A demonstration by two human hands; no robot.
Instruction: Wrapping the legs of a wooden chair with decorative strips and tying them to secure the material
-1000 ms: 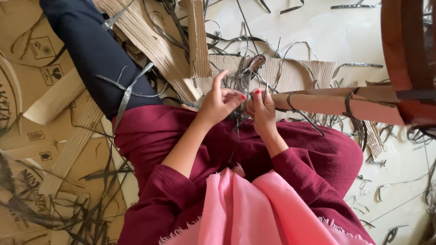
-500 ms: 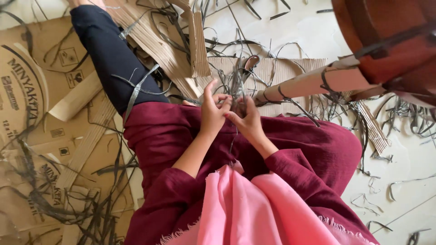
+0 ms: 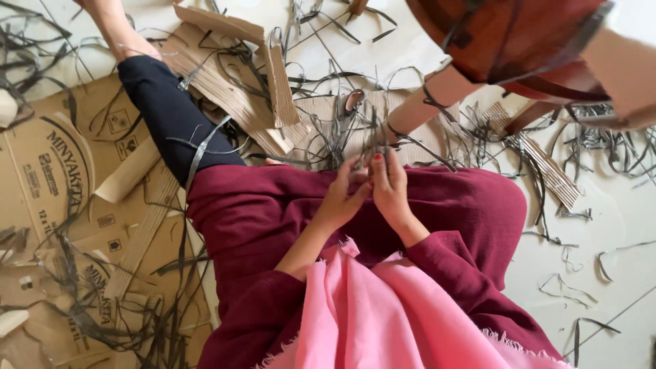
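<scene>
I sit on the floor in a maroon dress with a pink cloth over my lap. My left hand (image 3: 344, 195) and my right hand (image 3: 389, 183) are close together over my knees, fingers pinched on a tangle of thin dark grey strips (image 3: 360, 137). Just beyond my right hand, a cardboard-wrapped leg (image 3: 430, 99) of a reddish-brown wooden chair (image 3: 526, 41) is bound with the same strips and slants up to the right.
Flattened brown cardboard boxes (image 3: 48, 178) cover the floor on the left. Corrugated cardboard pieces (image 3: 232, 89) lie ahead, by my dark-trousered leg (image 3: 167, 113). Loose grey strips (image 3: 581, 143) litter the pale floor on the right.
The view has tilted down and my hands have drawn back toward my lap, still together on the strips. The wrapped chair leg has swung from level to slanting upward.
</scene>
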